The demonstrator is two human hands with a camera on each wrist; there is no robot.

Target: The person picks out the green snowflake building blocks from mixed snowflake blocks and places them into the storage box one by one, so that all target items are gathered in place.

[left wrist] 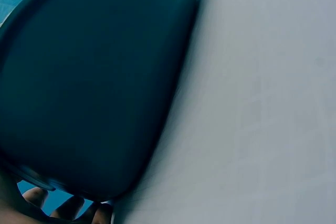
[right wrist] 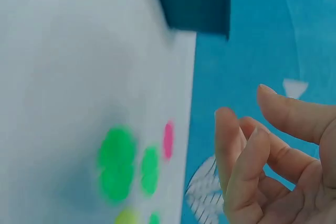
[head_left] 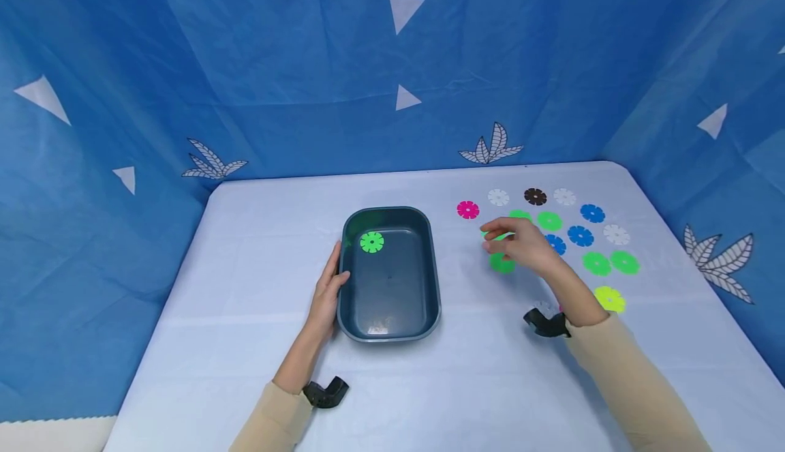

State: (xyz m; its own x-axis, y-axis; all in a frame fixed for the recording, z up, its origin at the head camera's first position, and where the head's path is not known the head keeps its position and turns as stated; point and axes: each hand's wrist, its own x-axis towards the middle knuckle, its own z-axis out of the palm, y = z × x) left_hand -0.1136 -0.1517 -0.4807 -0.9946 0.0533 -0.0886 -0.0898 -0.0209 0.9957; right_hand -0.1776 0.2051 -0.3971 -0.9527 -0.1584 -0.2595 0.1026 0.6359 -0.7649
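Note:
A dark blue-grey plastic tray [head_left: 392,295] stands on the white-covered table, with one green notched disc [head_left: 371,242] inside near its far left corner. My left hand [head_left: 324,298] holds the tray's left side, thumb at the rim and fingers along the outer wall. In the left wrist view, fingertips [left wrist: 73,208] show at the edge of the tray [left wrist: 94,87]. Over the loose discs, my right hand [head_left: 521,244] hovers with bent, parted fingers [right wrist: 244,166] and holds nothing. Green discs [head_left: 502,263] lie below it, partly hidden by the hand.
Several notched discs lie spread on the right of the table: pink [head_left: 468,210], brown [head_left: 535,196], white [head_left: 616,234], blue [head_left: 580,236], green [head_left: 625,262] and yellow [head_left: 610,298]. A blue patterned cloth [head_left: 343,63] hangs behind the table.

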